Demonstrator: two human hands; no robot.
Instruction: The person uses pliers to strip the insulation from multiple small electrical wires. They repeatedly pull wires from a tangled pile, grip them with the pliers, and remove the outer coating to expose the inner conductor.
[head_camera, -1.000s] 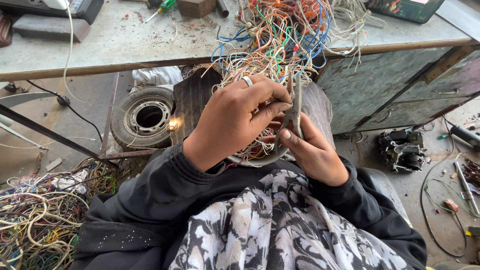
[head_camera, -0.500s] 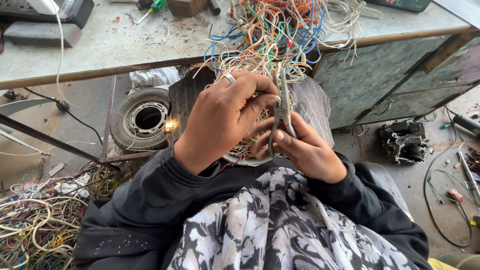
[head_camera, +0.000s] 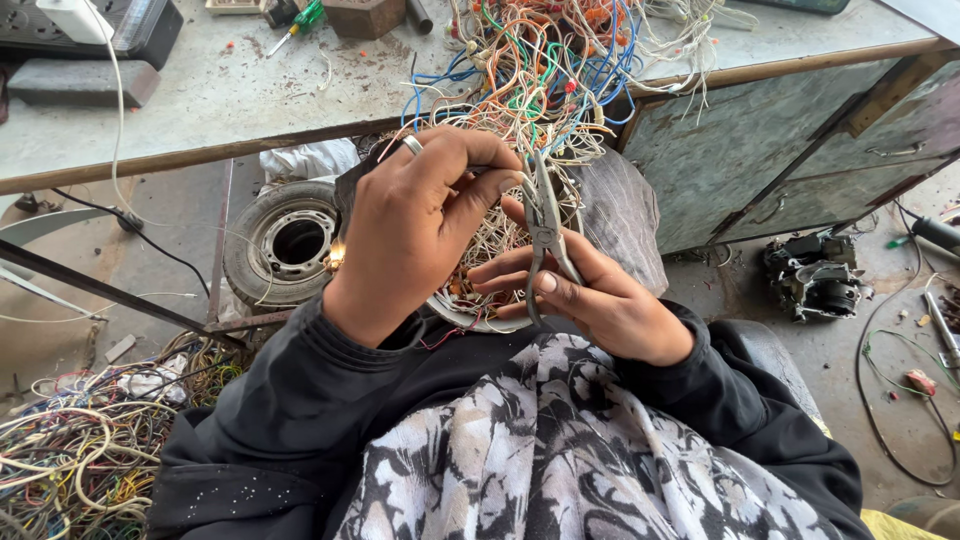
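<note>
**Two hands on a wire tangle**

Two bare hands meet over a tangle of wires (head_camera: 520, 110) that spills off the front edge of the tabletop (head_camera: 220, 100) and hangs down to the person's lap. The left hand (head_camera: 415, 235) is curled over the lower part of the tangle, its fingers (head_camera: 470, 185) bent and pressed together around a clump of strands; a ring sits on one of them. The right hand (head_camera: 600, 305) lies just below and to the right, palm up, fingers wrapped around the handles of grey metal pliers (head_camera: 545, 225). The pliers point up toward the tangle, with their tip close to the left fingertips; whether the tip bites a strand cannot be told.

The wires are orange, blue, white and green, thickest on the tabletop and thinner where they reach the hands. On the tabletop also lie a green-handled screwdriver (head_camera: 295, 25) and a dark slab (head_camera: 80, 82) at the far left. Under it, on the floor, rests a small tyre (head_camera: 285, 240), and a second heap of wires (head_camera: 80, 460) lies at the lower left. A dark machine part (head_camera: 815, 275) sits on the floor to the right.
</note>
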